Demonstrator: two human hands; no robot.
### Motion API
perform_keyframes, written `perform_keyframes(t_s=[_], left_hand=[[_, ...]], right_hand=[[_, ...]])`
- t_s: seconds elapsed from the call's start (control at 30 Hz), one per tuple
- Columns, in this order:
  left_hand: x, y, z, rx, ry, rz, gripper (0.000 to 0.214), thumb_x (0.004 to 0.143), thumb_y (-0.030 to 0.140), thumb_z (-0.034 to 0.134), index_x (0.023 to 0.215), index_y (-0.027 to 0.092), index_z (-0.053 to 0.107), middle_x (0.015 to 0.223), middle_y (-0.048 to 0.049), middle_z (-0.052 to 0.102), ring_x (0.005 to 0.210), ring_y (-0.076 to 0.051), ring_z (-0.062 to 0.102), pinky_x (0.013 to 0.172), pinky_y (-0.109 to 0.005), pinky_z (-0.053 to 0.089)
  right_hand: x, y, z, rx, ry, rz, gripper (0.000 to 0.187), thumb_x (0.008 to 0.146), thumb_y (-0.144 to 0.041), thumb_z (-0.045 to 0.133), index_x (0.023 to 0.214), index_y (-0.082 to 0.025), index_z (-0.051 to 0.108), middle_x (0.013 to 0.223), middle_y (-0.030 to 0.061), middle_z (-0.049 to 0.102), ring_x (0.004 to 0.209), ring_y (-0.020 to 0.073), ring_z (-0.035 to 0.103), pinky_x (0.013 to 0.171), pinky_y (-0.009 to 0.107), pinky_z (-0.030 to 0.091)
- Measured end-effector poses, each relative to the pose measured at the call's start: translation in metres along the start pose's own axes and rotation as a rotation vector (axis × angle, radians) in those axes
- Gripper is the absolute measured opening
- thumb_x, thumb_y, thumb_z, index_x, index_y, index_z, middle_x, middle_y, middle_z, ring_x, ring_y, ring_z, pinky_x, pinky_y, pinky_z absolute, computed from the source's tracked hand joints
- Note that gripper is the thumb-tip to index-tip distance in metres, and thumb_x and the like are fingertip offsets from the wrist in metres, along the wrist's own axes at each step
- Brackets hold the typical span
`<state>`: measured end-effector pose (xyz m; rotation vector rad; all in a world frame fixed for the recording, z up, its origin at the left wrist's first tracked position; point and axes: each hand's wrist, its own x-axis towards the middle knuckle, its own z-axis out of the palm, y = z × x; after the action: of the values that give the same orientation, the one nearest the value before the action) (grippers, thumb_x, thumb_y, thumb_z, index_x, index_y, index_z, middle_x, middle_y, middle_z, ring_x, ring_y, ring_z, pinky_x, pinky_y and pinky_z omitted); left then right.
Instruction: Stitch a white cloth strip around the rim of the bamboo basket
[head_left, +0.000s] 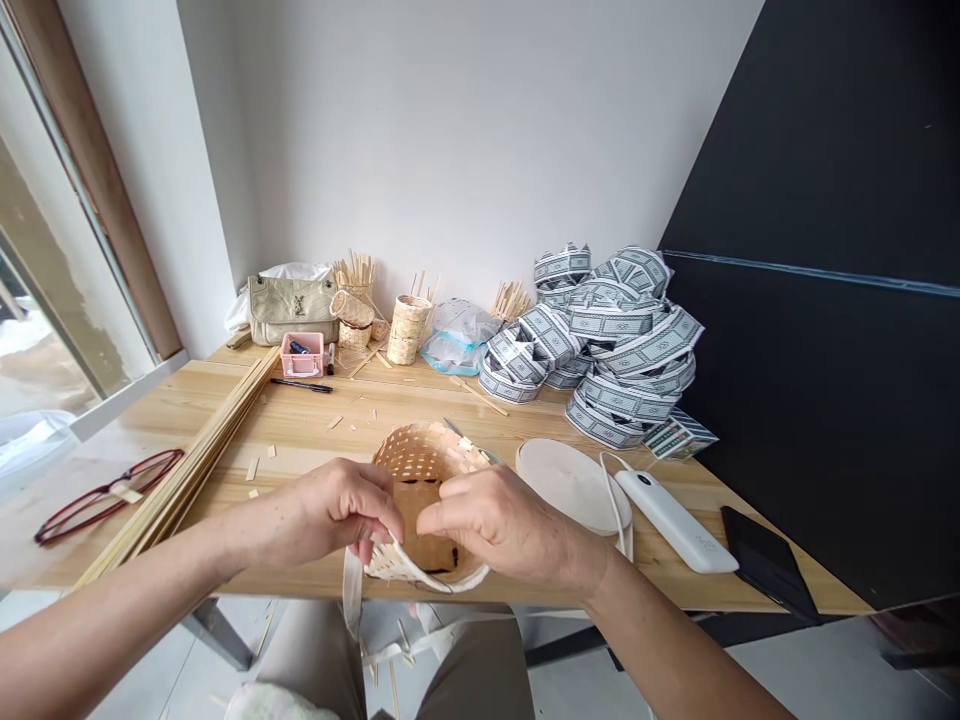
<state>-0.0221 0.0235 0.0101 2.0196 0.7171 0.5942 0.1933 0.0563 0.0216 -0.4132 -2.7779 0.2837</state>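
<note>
A small woven bamboo basket (421, 462) rests at the near edge of the wooden table (315, 425), its open mouth turned toward me. My left hand (330, 512) pinches the basket's near rim on the left side. My right hand (501, 525) has its fingers closed on the rim at the right, over the brown inside. A flat pale strip (351, 598) runs along the rim between the two hands and hangs down below the table edge.
A bundle of long bamboo strips (196, 452) and red glasses (105, 495) lie at left. At right lie a round wooden disc (566, 478), a white power bank (675, 520) and a dark phone (765, 562). Rolls of patterned tape (607, 340), small baskets and a handbag (292, 305) stand at the back.
</note>
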Motion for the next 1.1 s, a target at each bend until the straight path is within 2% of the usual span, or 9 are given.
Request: perform_keyframes(t_s=[0.1,0.23,0.37,0.43,0.53,0.63,0.8,0.9,1.1], left_hand=[[0.000,-0.002,0.002,0.003,0.011,0.010,0.026,0.088,0.023,0.046,0.080,0.012,0.068,0.074,-0.0015,0.047,0.057,-0.005,0.053,0.053,-0.013,0.050],[0.001,-0.003,0.001,0.014,0.024,-0.002,0.037,0.089,0.038,0.043,0.086,0.010,0.068,0.074,-0.0014,0.045,0.056,-0.006,0.054,0.052,-0.015,0.051],[0.003,-0.004,-0.001,0.027,0.056,-0.027,0.045,0.088,0.046,0.041,0.082,0.011,0.068,0.074,-0.0011,0.046,0.056,-0.006,0.055,0.053,-0.015,0.050],[0.002,-0.005,-0.001,0.003,0.080,-0.059,0.047,0.086,0.050,0.041,0.083,0.011,0.067,0.075,-0.0013,0.046,0.055,-0.007,0.056,0.052,-0.017,0.051],[0.001,-0.006,-0.002,-0.015,0.121,-0.067,0.046,0.085,0.051,0.043,0.085,0.012,0.068,0.076,-0.0015,0.047,0.055,-0.007,0.056,0.051,-0.017,0.051],[-0.001,-0.008,-0.002,-0.013,0.151,-0.057,0.041,0.086,0.046,0.045,0.083,0.012,0.067,0.078,-0.0024,0.050,0.054,-0.006,0.057,0.050,-0.016,0.050],[-0.002,-0.007,-0.003,0.019,0.183,-0.043,0.033,0.088,0.036,0.046,0.081,0.011,0.066,0.077,-0.0021,0.050,0.053,-0.006,0.057,0.048,-0.015,0.048],[-0.002,-0.005,-0.003,0.029,0.196,-0.042,0.031,0.087,0.033,0.046,0.078,0.010,0.066,0.074,-0.0016,0.050,0.052,-0.007,0.058,0.048,-0.015,0.048],[-0.001,-0.004,-0.001,-0.023,0.245,-0.085,0.032,0.086,0.037,0.050,0.078,0.010,0.066,0.077,-0.0028,0.054,0.052,-0.007,0.060,0.048,-0.016,0.049]], right_hand=[[0.003,-0.002,0.001,0.022,-0.012,-0.027,0.027,0.085,-0.008,0.044,0.070,-0.017,0.065,0.056,-0.0037,0.045,0.051,0.0071,0.039,0.050,0.021,0.022],[0.008,-0.006,0.002,-0.003,-0.031,0.014,0.024,0.082,-0.005,0.047,0.063,-0.015,0.057,0.057,-0.0045,0.044,0.053,0.0070,0.038,0.051,0.021,0.023],[0.013,-0.009,0.003,-0.029,-0.112,0.045,0.024,0.082,-0.004,0.047,0.061,-0.015,0.047,0.058,-0.0043,0.044,0.053,0.0075,0.037,0.052,0.021,0.024],[0.015,-0.010,0.003,-0.030,-0.151,0.099,0.021,0.085,-0.006,0.045,0.066,-0.015,0.048,0.063,-0.0030,0.048,0.057,0.0086,0.040,0.053,0.021,0.026],[0.017,-0.013,0.001,0.040,-0.158,0.236,0.009,0.087,-0.009,0.044,0.086,-0.016,0.051,0.073,-0.0013,0.055,0.064,0.0106,0.047,0.057,0.021,0.029],[0.018,-0.016,-0.001,0.127,-0.137,0.323,0.022,0.086,-0.011,0.045,0.107,-0.017,0.046,0.072,-0.0024,0.055,0.065,0.0119,0.049,0.058,0.021,0.031],[0.022,-0.021,-0.008,0.166,-0.167,0.338,0.045,0.086,-0.012,0.039,0.130,-0.020,0.033,0.070,-0.0024,0.055,0.059,0.0125,0.048,0.055,0.022,0.030],[0.025,-0.023,-0.009,0.126,-0.164,0.326,0.052,0.086,-0.017,0.041,0.135,-0.017,0.027,0.070,-0.0007,0.056,0.059,0.0140,0.049,0.054,0.022,0.030],[0.029,-0.022,0.000,0.048,-0.108,0.327,0.057,0.080,-0.018,0.045,0.134,-0.016,0.029,0.079,0.0028,0.061,0.067,0.0172,0.055,0.055,0.024,0.033]])
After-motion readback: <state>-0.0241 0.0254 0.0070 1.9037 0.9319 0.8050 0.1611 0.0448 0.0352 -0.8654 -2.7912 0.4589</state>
